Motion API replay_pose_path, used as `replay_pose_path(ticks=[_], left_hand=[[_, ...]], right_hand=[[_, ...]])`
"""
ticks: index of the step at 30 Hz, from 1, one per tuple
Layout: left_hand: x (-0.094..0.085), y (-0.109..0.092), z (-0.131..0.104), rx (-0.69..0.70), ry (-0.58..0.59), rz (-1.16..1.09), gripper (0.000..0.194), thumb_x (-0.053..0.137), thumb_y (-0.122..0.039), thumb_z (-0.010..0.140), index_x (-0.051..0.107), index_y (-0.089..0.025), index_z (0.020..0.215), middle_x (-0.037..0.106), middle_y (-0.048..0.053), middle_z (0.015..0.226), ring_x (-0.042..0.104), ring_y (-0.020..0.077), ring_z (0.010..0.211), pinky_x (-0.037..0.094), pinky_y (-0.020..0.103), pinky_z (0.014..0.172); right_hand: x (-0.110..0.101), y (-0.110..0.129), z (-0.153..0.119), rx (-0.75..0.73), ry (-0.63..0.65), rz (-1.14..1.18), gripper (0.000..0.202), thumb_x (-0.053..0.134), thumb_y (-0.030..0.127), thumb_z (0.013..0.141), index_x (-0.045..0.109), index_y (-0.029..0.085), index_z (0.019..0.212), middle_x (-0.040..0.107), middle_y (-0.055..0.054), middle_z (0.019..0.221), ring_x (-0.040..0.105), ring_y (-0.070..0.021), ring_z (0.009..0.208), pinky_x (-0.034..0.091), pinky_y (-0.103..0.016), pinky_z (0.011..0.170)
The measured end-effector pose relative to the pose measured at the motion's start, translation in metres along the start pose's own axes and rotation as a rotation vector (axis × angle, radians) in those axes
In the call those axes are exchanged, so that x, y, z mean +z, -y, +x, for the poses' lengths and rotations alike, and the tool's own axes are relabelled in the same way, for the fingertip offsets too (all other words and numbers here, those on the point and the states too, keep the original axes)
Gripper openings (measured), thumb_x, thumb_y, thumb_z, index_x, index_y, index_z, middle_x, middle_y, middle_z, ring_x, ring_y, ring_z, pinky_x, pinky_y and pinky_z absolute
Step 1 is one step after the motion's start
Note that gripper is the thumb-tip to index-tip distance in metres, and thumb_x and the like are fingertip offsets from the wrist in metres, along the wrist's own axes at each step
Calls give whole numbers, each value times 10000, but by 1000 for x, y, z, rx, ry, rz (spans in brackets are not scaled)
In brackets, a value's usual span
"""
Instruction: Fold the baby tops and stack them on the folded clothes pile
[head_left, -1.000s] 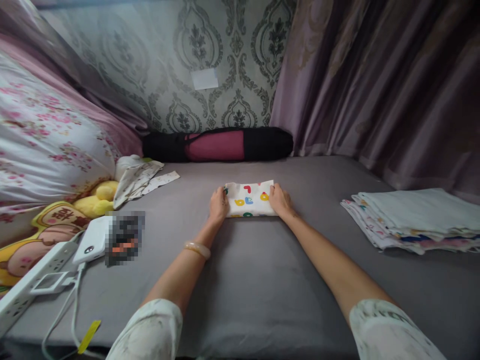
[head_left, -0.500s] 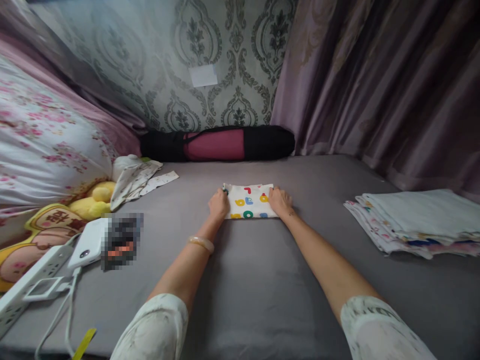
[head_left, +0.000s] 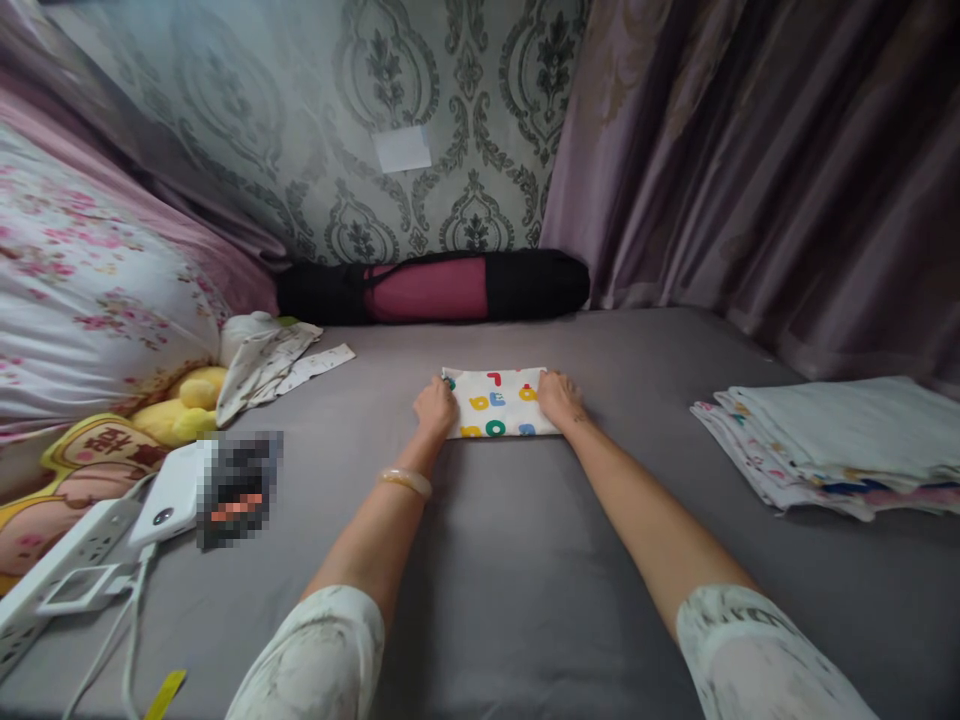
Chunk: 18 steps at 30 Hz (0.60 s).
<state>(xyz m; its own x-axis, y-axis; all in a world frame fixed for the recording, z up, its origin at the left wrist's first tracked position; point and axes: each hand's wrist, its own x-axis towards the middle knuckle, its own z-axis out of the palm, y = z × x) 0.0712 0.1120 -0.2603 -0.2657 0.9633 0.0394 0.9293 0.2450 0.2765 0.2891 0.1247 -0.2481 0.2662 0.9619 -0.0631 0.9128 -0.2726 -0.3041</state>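
A folded white cloth (head_left: 499, 405) printed with colourful letters lies on the grey bedsheet (head_left: 510, 560) in the middle of the view. My left hand (head_left: 436, 406) is closed on its left edge, and a pale bangle circles that wrist. At the opposite edge my right hand (head_left: 561, 400) has its fingers closed on the cloth. Both arms reach straight out, and the fingertips are partly hidden. What kind of garment or cloth it is cannot be told from its folded form.
To the right lies a stack of folded cloths (head_left: 840, 430). A black and maroon long bag (head_left: 427, 288) rests against the wall. On the left are a power strip (head_left: 67, 570), a white power bank (head_left: 171, 500), cables, a yellow plush toy (head_left: 176, 410) and a crumpled cloth (head_left: 270, 365).
The view has shifted slightly. Both hands keep hold of the folded cloth's sides, and the cloth stays in almost the same place.
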Motion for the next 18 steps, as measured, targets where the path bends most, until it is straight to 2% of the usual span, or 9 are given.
replay_pose_path(ticks=[8,18], left_hand=[[3,-1,7,-44,-5,-1,385,296,-319,957,590,-136,1124,676,218,1060,657,321,1002,478,404,792],[2,-5,3,-48,-45,-9,380,314,-321,955,590,-109,1108,676,236,1051,662,328,988,486,416,794]], right_hand=[[-3,1,6,9,65,-4,478,294,326,1005,691,88,1123,657,-246,1147,638,-287,1080,479,-386,888],[-3,2,0,41,25,27,470,330,362,994,701,98,1113,661,-253,1127,640,-301,1075,481,-401,882]])
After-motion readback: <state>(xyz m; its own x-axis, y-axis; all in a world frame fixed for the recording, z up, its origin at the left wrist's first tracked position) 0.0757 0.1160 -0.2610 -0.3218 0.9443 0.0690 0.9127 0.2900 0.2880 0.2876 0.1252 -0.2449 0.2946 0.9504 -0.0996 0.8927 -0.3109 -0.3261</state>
